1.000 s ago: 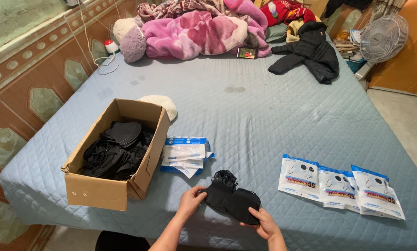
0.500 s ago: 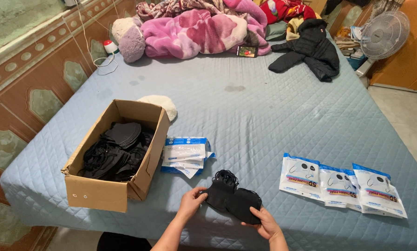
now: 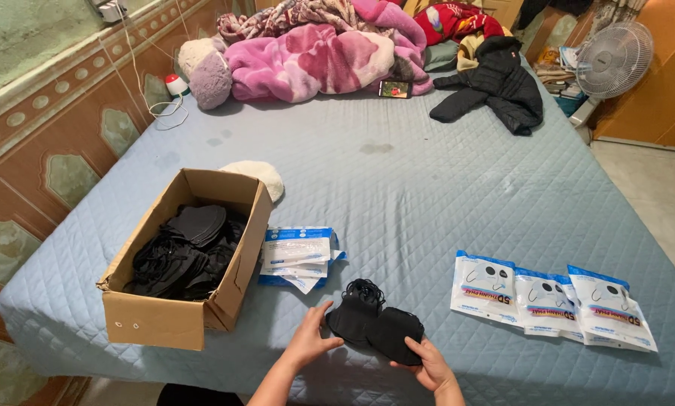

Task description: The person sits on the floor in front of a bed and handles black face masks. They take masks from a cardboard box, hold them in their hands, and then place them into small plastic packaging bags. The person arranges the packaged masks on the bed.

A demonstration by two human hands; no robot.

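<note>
My left hand (image 3: 309,340) and my right hand (image 3: 430,365) both grip a small stack of black face masks (image 3: 373,323) at the near edge of the blue quilted bed (image 3: 427,188). The left hand pinches the stack's left side, the right hand holds its lower right corner. Black ear loops bunch on top of the stack. To the left stands an open cardboard box (image 3: 173,322) holding many black masks (image 3: 183,248). Beside the box lies a pile of flat empty white-and-blue pouches (image 3: 298,253).
Three filled white-and-blue mask packets (image 3: 552,301) lie in a row at the right. A white cap (image 3: 258,175) sits behind the box. Far back are a pink blanket (image 3: 315,56), a phone (image 3: 394,89), a black jacket (image 3: 499,86) and a fan (image 3: 614,51). A tiled wall runs along the left.
Both hands stay on the black mask stack at nearly the same spot; they have shifted it slightly. Nothing else has moved.
</note>
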